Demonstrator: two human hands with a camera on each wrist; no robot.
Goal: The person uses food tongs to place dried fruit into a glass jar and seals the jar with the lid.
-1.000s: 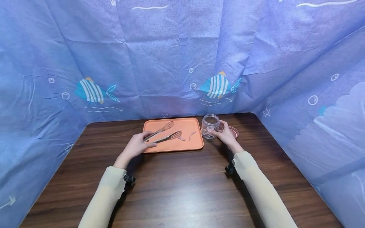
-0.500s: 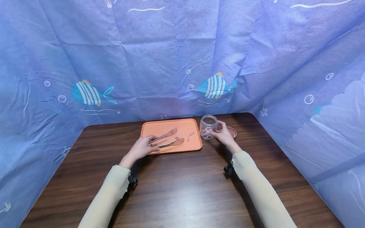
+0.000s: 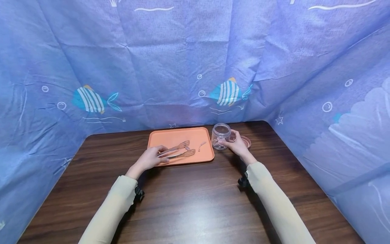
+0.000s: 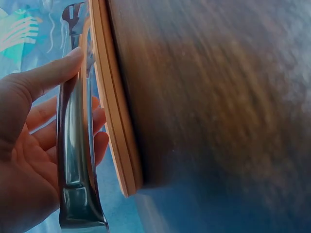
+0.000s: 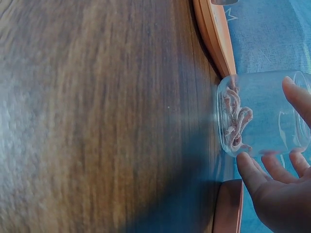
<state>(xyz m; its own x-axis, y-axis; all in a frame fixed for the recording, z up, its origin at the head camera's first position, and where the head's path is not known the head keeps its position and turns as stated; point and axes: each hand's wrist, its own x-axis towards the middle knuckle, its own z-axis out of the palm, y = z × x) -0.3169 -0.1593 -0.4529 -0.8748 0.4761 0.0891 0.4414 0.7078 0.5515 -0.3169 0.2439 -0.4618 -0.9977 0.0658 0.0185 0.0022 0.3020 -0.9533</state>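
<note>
An orange tray [image 3: 166,136] lies on the dark wooden table [image 3: 189,196] near its far edge. My left hand [image 3: 150,158] grips metal tongs [image 3: 178,151] by their handle [image 4: 73,145]; the tips lie close together over the tray, next to small pale pink pieces [image 3: 201,145]. A clear open jar [image 3: 220,136] stands right of the tray with several pink pieces at its bottom [image 5: 235,121]. My right hand [image 3: 238,145] holds the jar [image 5: 262,111] with thumb and fingers round its side.
A pink lid [image 3: 245,141] lies on the table behind my right hand. Blue fabric [image 3: 189,61] printed with fish walls in the table at the back and both sides. The tray's edge [image 4: 114,116] shows beside the tongs.
The tongs' arms have come closer together and their tips have dropped onto the tray by the pink pieces. The right hand stays on the jar.
</note>
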